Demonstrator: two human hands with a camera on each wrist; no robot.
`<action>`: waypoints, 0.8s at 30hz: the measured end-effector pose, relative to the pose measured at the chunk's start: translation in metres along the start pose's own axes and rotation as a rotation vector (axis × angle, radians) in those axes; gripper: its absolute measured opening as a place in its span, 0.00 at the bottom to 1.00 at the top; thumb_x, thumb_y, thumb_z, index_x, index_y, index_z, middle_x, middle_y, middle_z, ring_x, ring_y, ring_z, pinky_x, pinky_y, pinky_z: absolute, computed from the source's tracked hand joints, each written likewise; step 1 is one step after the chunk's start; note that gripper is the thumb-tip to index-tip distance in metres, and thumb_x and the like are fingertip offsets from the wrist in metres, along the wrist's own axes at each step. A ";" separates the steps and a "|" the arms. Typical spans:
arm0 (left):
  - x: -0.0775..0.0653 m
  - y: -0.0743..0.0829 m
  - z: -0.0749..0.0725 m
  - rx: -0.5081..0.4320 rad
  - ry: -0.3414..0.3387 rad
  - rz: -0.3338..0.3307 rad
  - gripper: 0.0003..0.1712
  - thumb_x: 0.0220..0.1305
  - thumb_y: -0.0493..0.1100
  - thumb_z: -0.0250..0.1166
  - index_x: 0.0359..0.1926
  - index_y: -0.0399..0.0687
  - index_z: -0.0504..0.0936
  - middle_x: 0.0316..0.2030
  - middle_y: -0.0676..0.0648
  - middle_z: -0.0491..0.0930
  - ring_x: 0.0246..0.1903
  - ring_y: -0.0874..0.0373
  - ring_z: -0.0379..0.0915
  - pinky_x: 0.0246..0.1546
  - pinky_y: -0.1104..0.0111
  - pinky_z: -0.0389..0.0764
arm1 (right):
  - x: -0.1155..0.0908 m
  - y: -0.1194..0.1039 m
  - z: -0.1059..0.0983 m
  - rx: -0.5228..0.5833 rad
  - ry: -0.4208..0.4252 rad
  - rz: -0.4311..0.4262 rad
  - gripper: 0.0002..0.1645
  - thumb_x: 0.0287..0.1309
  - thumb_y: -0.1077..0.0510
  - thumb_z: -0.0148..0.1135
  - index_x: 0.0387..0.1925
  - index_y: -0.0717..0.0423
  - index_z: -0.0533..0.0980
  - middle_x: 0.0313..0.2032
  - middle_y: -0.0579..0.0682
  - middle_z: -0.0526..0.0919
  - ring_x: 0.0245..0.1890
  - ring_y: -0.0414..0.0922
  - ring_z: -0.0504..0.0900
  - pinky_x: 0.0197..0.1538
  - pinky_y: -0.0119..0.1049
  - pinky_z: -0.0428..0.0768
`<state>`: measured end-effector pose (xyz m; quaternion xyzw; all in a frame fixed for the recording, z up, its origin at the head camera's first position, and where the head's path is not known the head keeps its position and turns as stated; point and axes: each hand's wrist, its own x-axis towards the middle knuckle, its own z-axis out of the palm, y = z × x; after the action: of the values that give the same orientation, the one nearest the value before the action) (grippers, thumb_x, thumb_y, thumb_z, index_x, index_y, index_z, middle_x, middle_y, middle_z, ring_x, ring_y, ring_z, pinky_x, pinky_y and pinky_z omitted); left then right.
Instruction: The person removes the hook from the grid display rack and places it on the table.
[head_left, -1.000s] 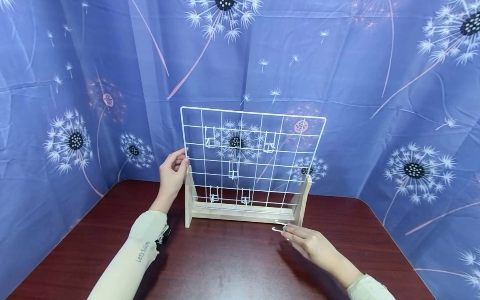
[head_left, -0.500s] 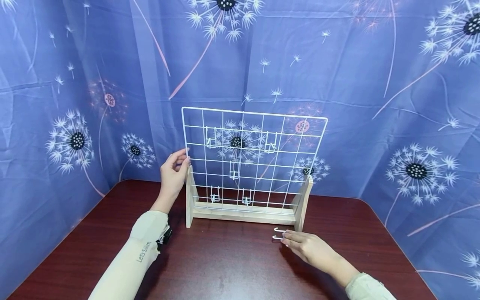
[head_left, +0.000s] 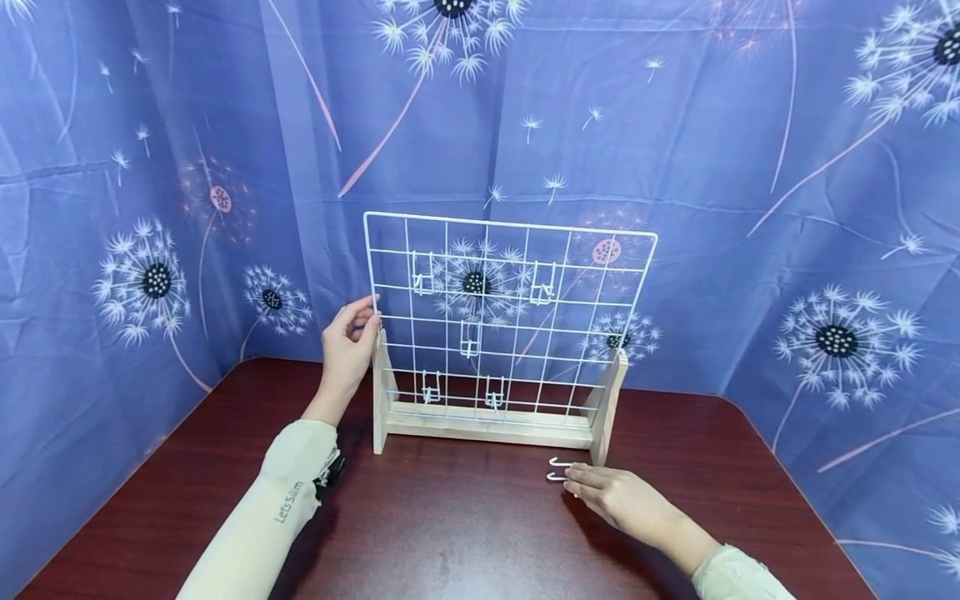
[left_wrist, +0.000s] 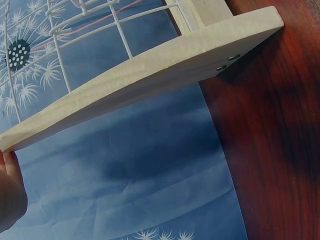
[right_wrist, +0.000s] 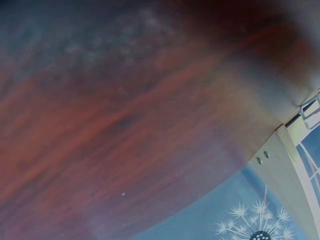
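Note:
A white wire grid panel (head_left: 510,225) stands tilted in a pale wooden stand (head_left: 487,429). My left hand (head_left: 347,350) pinches the panel's left edge just above the stand's side piece. Fingers (left_wrist: 12,172) of that hand show beside the end of the wooden side piece (left_wrist: 150,70) in the left wrist view. Low over the table, in front of the stand's right foot, my right hand (head_left: 626,504) holds a white wire hook (head_left: 557,477). Two bent prongs stick out to the left; the fingers hide the rest.
Several white wire hooks hang on the grid, among them an upper right hook (head_left: 542,292) and a lower middle hook (head_left: 493,400). The dark red wooden table (head_left: 450,517) has a blue dandelion-print curtain (head_left: 712,208) behind it and at both sides.
My right hand has come slightly down and toward me with the hook, away from the stand's right foot. My left hand keeps its hold on the panel's edge.

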<state>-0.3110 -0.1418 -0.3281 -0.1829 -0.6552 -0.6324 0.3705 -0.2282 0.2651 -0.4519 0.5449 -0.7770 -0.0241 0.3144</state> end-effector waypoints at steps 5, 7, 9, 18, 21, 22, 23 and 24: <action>0.001 -0.002 0.000 -0.016 0.006 -0.003 0.16 0.60 0.22 0.59 0.50 0.23 0.77 0.35 0.26 0.74 0.33 0.62 0.75 0.30 0.81 0.77 | 0.003 -0.001 -0.004 -0.063 -0.031 -0.047 0.29 0.75 0.57 0.35 0.38 0.59 0.85 0.41 0.54 0.86 0.43 0.45 0.84 0.45 0.36 0.83; 0.001 -0.002 0.000 -0.020 0.005 -0.003 0.16 0.60 0.23 0.59 0.50 0.23 0.77 0.36 0.26 0.74 0.33 0.62 0.75 0.31 0.81 0.77 | 0.003 -0.002 -0.005 -0.113 -0.051 -0.082 0.26 0.72 0.58 0.38 0.38 0.57 0.85 0.41 0.53 0.86 0.43 0.45 0.84 0.46 0.36 0.83; 0.001 -0.002 0.000 -0.023 0.005 -0.004 0.16 0.60 0.23 0.59 0.51 0.23 0.77 0.36 0.26 0.74 0.33 0.63 0.75 0.31 0.81 0.77 | 0.004 -0.003 -0.005 -0.165 -0.071 -0.116 0.24 0.66 0.59 0.41 0.37 0.55 0.86 0.41 0.52 0.86 0.44 0.45 0.84 0.47 0.35 0.83; 0.001 -0.001 0.000 -0.009 0.007 0.001 0.16 0.60 0.23 0.59 0.50 0.23 0.77 0.35 0.27 0.74 0.32 0.64 0.75 0.31 0.81 0.77 | 0.002 -0.010 -0.007 -0.238 -0.123 -0.151 0.21 0.52 0.58 0.48 0.38 0.53 0.86 0.42 0.51 0.85 0.45 0.45 0.83 0.49 0.35 0.81; 0.000 -0.001 -0.001 -0.013 0.006 -0.001 0.16 0.60 0.23 0.59 0.50 0.22 0.77 0.35 0.26 0.74 0.32 0.63 0.75 0.31 0.81 0.77 | 0.001 -0.013 -0.008 -0.249 -0.134 -0.155 0.20 0.51 0.57 0.49 0.39 0.53 0.86 0.42 0.51 0.85 0.45 0.45 0.82 0.49 0.35 0.81; 0.000 -0.001 -0.001 -0.015 0.005 0.000 0.16 0.60 0.23 0.59 0.50 0.22 0.77 0.35 0.26 0.74 0.32 0.63 0.75 0.31 0.81 0.77 | 0.000 -0.013 -0.008 -0.247 -0.136 -0.154 0.20 0.52 0.57 0.49 0.39 0.53 0.86 0.42 0.51 0.85 0.45 0.45 0.82 0.49 0.35 0.81; 0.000 -0.001 -0.001 -0.017 0.002 -0.001 0.16 0.60 0.23 0.59 0.50 0.22 0.77 0.35 0.26 0.74 0.32 0.63 0.75 0.31 0.81 0.77 | 0.000 -0.014 -0.009 -0.243 -0.136 -0.150 0.20 0.52 0.57 0.48 0.39 0.53 0.86 0.42 0.51 0.85 0.45 0.44 0.82 0.49 0.35 0.82; 0.000 -0.001 -0.001 -0.020 0.002 -0.001 0.16 0.60 0.23 0.59 0.50 0.22 0.77 0.35 0.26 0.74 0.32 0.63 0.75 0.31 0.81 0.77 | 0.000 -0.014 -0.009 -0.237 -0.135 -0.145 0.21 0.53 0.57 0.48 0.39 0.54 0.86 0.43 0.51 0.85 0.45 0.44 0.82 0.49 0.35 0.82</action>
<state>-0.3119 -0.1429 -0.3291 -0.1857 -0.6485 -0.6393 0.3691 -0.2117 0.2623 -0.4505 0.5560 -0.7465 -0.1748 0.3211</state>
